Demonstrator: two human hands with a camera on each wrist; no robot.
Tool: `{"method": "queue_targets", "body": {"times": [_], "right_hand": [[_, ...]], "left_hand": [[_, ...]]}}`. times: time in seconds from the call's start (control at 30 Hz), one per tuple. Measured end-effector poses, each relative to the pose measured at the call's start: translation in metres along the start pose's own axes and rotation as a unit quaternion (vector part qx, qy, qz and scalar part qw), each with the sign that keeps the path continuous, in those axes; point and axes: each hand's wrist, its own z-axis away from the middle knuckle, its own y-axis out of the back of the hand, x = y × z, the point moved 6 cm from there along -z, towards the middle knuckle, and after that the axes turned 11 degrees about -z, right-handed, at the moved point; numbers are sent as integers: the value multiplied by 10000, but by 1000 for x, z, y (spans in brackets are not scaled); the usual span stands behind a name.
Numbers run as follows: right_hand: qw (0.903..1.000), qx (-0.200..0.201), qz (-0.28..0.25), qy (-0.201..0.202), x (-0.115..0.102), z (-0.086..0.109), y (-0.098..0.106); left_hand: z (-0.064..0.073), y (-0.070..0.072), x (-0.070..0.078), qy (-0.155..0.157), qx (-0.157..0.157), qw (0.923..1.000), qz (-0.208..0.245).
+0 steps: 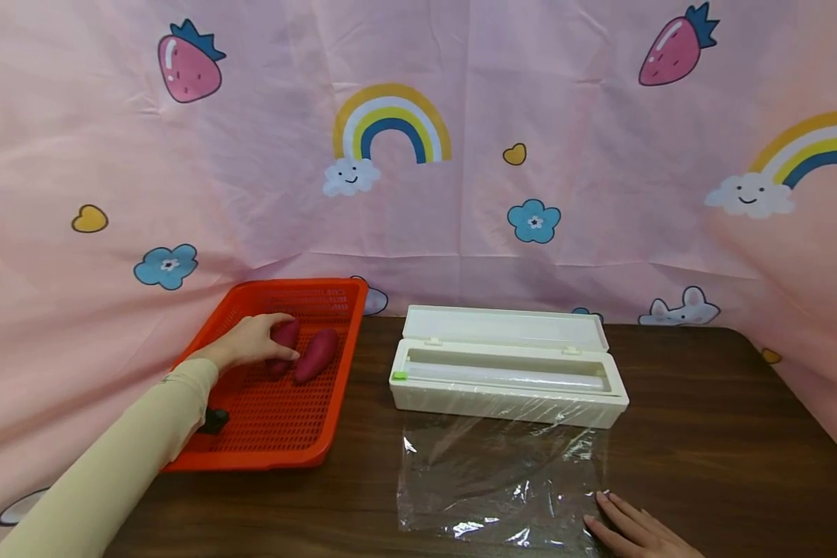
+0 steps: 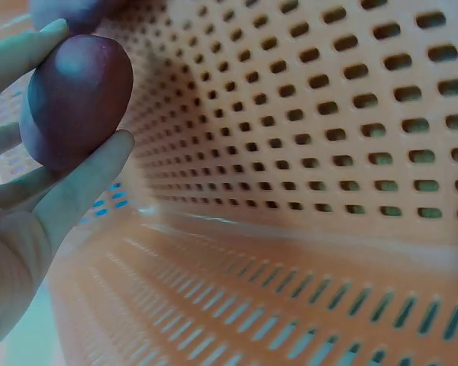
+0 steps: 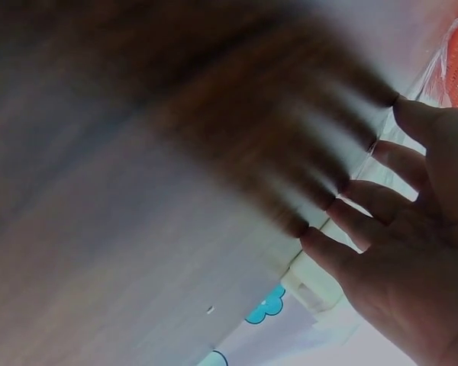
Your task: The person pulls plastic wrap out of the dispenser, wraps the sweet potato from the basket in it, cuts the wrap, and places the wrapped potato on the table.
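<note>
Work surface: dark wood-grain table [image 1: 711,426].
Room: pink fabric [image 1: 460,201] printed with rainbows, strawberries, flowers and hearts hangs behind the table and along its sides.
Basket: red perforated basket [image 1: 251,457] at the left of the table.
Basket contents: first tuber [image 1: 284,338], red-purple, under the left hand; second tuber [image 1: 318,356], similar in colour, just to its right.
Dispenser: white box [image 1: 425,398] at the table's middle, lid [image 1: 505,328] tipped back, film roll [image 1: 505,377] inside, green tab [image 1: 400,376] at its left end.
Film: clear sheet [image 1: 495,480] drawn over the box's front edge and laid on the table toward the person.
Left hand: reaches into the basket; thumb and fingers bent around the first tuber, pinching it.
Right hand [image 1: 638,531]: digits spread and extended, fingertips down at the near right edge of the sheet.
Hand spacing: well apart, box and sheet between.
Black object [image 1: 213,421]: beside the left sleeve [image 1: 111,473]; identity cannot be told.
Left wrist view only: the first tuber's rounded end between the digits, and the slotted basket wall close up.
Right wrist view only: underside of the right palm, all five digits separated.
Not determinable: whether the first tuber touches the basket floor.
</note>
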Motion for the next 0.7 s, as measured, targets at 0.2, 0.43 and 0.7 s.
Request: {"method": "queue_targets", "body": {"times": [0.2,0.43,0.7], "right_hand": [[9989,-302,-272,-247,5,2,-4],[9993,-249,-116,-268,4,1,-2],[9981,-395,-340,-325,6,1,-4]], "left_hand": [[12,25,13,11,262,9995,188],[27,53,30,-126,569,9981,221],[46,74,64,-363,879,9948,373]]}}
